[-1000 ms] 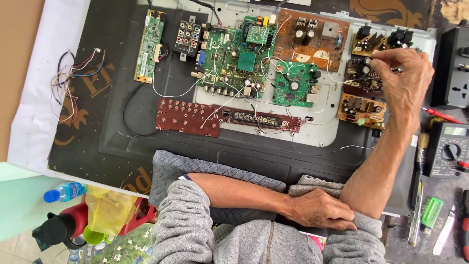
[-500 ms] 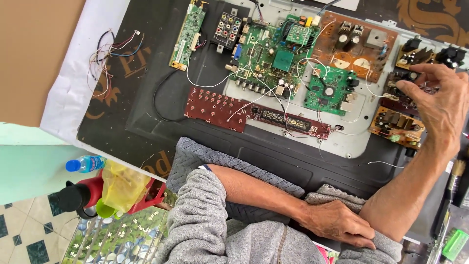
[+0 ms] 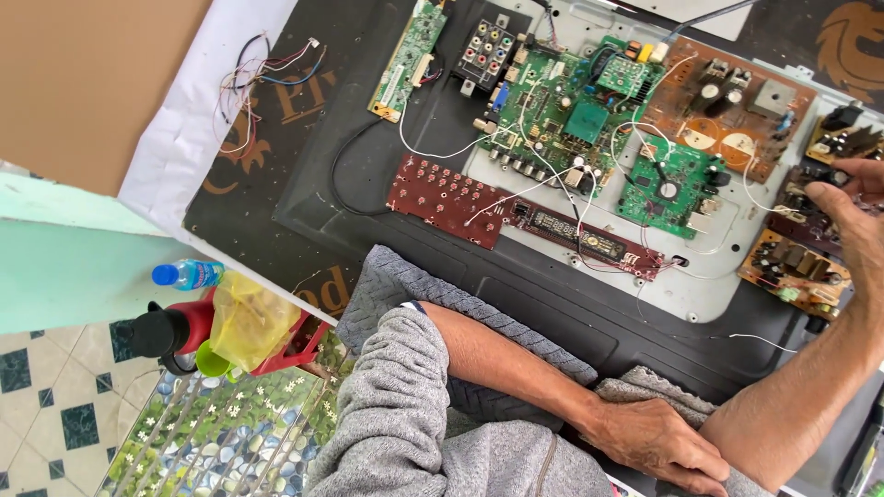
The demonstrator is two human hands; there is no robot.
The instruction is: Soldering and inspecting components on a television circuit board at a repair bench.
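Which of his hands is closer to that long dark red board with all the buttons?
Left. The left hand rests on grey cloth below the red board; the right hand is off at the far edge.

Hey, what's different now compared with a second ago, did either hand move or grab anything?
Mostly the view swung left, so the circuit boards slid right in frame and a water bottle and tiled floor came into sight. The right hand still fingers the small dark board at the right edge; the left hand still rests on the grey cloth. Nothing picked up or released.
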